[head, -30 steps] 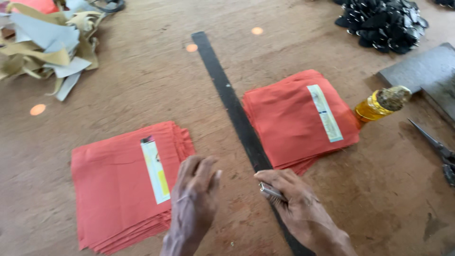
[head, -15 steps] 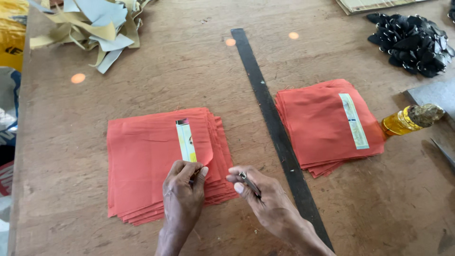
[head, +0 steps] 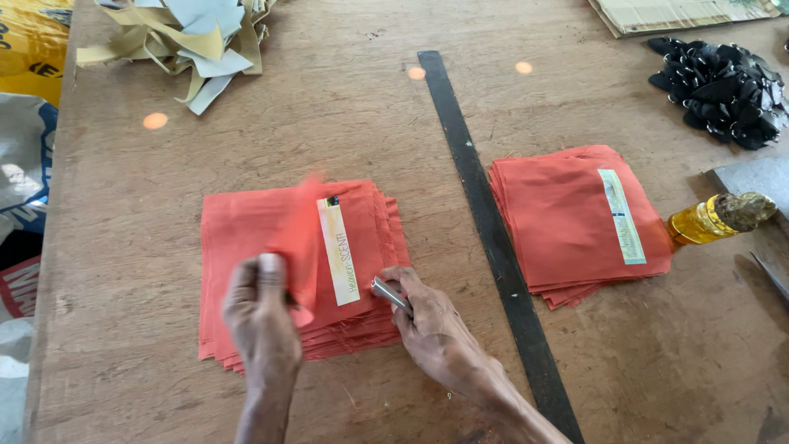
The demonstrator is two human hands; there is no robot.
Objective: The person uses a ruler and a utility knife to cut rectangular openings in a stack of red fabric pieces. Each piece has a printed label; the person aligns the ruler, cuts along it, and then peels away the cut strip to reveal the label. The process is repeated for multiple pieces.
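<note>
A stack of orange-red fabric squares [head: 246,238] lies on the wooden table in front of me. A narrow pale label strip [head: 338,251] sits on its top piece. My left hand [head: 261,316] grips the top square's lower edge and lifts it, folded and blurred. My right hand [head: 431,325] rests at the stack's right edge, closed on a small silver metal tool [head: 388,292]. A second orange-red stack [head: 567,222] with its own label strip [head: 621,216] lies to the right.
A long dark metal ruler [head: 485,222] runs between the two stacks. A small amber bottle [head: 717,219] lies at the right, black pieces [head: 723,86] at the back right, pale fabric scraps [head: 181,37] at the back left. The table's left edge [head: 49,247] borders bags.
My view has swung left, bringing the left stack to the middle. My left hand went from pressing flat on that stack to lifting its top square. My right hand keeps the metal tool.
</note>
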